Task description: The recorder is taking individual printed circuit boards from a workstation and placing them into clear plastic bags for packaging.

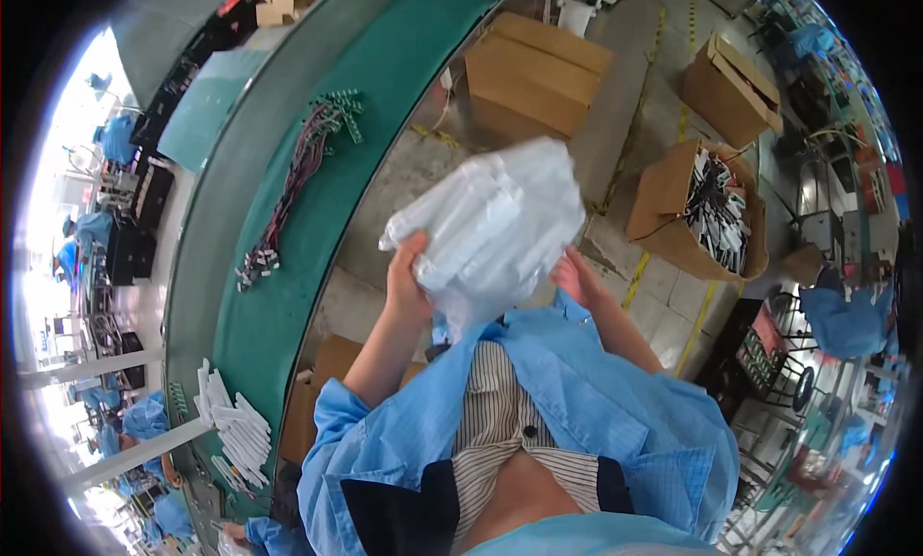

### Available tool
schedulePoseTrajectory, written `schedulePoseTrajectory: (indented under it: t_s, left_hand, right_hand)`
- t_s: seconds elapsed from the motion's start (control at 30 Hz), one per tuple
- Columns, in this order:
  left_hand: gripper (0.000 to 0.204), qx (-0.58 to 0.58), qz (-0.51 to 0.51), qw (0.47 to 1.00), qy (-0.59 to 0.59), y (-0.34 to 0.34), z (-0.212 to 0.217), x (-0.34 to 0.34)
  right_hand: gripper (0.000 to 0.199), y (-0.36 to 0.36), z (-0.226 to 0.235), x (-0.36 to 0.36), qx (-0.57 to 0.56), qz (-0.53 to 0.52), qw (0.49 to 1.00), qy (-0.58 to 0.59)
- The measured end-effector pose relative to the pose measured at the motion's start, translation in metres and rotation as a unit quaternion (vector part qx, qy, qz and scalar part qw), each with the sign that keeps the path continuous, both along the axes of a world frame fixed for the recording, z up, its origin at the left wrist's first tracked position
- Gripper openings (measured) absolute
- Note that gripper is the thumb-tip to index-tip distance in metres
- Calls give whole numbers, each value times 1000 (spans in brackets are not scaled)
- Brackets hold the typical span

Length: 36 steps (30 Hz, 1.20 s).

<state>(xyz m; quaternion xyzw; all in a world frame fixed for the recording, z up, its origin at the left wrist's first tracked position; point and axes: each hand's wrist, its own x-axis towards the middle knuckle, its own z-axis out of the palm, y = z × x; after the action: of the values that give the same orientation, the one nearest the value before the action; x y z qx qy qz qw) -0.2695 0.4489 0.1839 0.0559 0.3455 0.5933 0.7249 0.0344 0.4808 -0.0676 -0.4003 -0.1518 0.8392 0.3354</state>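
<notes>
A translucent plastic bag (500,220), packed with long white pieces, is raised in front of my body above the floor. My left hand (409,279) grips its lower left side, the thumb on the near face. At the lower right edge of the bag, my right hand (576,277) holds on with its fingers curled; some of them are hidden by the plastic. The exact kind of the white pieces cannot be made out through the cloudy plastic.
Along my left curves a green conveyor belt (327,220), bearing a wire bundle (293,186) with small circuit boards and a stack of white bars (240,431). A closed carton (538,71) stands ahead. An open carton (663,210) of white parts with black cables stands right. Several people work around.
</notes>
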Motion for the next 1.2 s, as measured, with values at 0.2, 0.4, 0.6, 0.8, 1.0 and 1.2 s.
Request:
schedulePoseTrajectory:
  t_s: [0.2,0.4,0.6,0.8,1.0,1.2]
  left_hand:
    - [46,11,46,993,-111,68,-34,-22]
    - [40,-74,114,985,-102,109,-45,-32]
    - [41,-56,273,959,-57,173,-69,2]
    - [46,-62,428,899,-71,201,-69,65]
    - [44,-128,506,848,-94,232,-72,115]
    - [45,-87,588,797,-103,237,-68,149]
  right_hand:
    - [57,116,158,-118,-58,-30,978,197]
    - [51,206,145,-141,-53,-17,998,-12]
    - [66,327,156,-124,17,164,982,-95]
    - [66,428,145,-131,-33,336,940,-56]
    - [66,469,149,-132,-46,425,901,-68]
    - [63,485,153,-133,-50,479,875,-42]
